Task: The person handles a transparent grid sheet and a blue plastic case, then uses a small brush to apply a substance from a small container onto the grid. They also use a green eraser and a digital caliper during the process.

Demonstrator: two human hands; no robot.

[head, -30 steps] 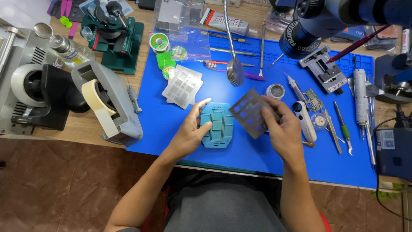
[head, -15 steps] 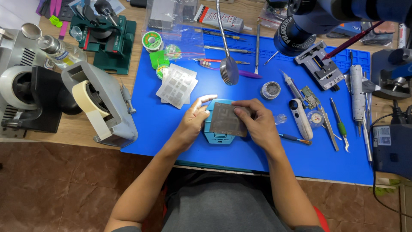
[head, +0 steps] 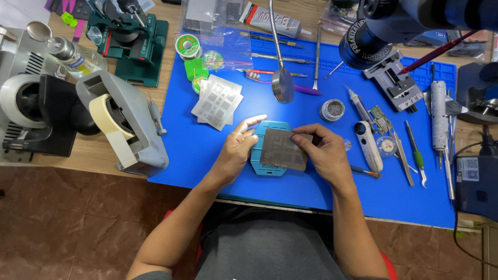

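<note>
Two hands meet over a teal fixture block point(head: 270, 168) near the front of the blue work mat point(head: 218, 171), and the work shown is seating a thin metal stencil plate point(head: 282, 149) on that block.

Far to the left, off the mat, stands a grey tape dispenser point(head: 122, 124), with a stack of spare stencil sheets point(head: 218, 102) lying between it and the block. The left hand point(head: 234, 153) rests against the block's left edge, fingers loosely curled and forefinger stretched out along the top; it seems to steady the block rather than grip it, though its thumb is hidden and this cannot be settled. The stencil plate lies tilted across the block, slightly askew. The right hand point(head: 321, 153) pinches the plate's right edge between thumb and fingertips, partly closed on it.

To do this well, the left hand should likely keep the block from sliding while the right lowers the plate flat and squares its edges with the block's outline, holding only the rim so the fine holes stay clean. Further right, a small round tin point(head: 332, 110), a white pen-shaped tool point(head: 368, 145) and tweezers point(head: 403, 158) lie near but apart.
</note>
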